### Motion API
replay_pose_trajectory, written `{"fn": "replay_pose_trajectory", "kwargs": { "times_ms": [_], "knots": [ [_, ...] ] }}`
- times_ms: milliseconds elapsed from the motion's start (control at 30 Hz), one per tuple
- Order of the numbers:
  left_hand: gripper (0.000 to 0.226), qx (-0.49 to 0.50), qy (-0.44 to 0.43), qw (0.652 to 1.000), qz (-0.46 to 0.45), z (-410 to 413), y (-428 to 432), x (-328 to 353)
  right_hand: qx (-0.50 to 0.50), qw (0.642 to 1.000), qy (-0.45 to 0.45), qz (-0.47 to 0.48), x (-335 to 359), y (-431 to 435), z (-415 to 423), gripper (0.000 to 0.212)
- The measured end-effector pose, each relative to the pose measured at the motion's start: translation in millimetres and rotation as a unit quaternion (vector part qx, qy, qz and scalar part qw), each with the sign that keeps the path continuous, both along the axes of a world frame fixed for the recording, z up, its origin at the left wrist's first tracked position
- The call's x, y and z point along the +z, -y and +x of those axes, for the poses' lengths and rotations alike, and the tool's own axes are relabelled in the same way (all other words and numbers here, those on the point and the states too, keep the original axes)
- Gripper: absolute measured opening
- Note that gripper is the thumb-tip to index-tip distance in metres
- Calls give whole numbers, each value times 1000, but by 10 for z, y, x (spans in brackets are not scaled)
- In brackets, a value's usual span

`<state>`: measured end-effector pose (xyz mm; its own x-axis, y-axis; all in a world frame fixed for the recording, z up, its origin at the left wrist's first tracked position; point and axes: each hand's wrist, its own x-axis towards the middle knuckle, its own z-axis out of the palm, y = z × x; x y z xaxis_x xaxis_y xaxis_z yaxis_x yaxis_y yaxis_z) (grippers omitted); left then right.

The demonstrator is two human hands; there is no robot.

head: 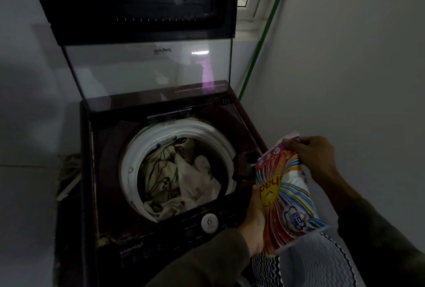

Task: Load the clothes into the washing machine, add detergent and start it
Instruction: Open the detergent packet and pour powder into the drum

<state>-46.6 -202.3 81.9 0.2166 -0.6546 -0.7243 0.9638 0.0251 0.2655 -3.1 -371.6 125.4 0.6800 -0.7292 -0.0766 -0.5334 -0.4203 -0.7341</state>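
Dim laundry corner: washer [92, 194] open, clothes [181, 178] inside. Left hand [255, 220] wraps the near-right detergent bag [285, 197]; right hand [315, 155] fingers pinch its top, probably to open and pour.

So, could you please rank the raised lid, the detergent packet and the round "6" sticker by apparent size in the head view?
1. Raised lid, clearly largest.
2. Detergent packet, though nearness to the camera enlarges it.
3. Round "6" sticker, smallest.
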Motion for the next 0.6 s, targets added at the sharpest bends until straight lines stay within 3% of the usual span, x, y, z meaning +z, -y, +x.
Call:
{"fn": "replay_pose_trajectory", "kwargs": {
  "times_ms": [267,600],
  "knots": [
    [76,8,-9,1000,-7,-43,-14,8,6,1000,4,-7,-2,-9,-11,10],
    [74,11,12,1000,3,-48,26,15,8,1000,-10,-6,-26,22,-22,19]
  ]
}}
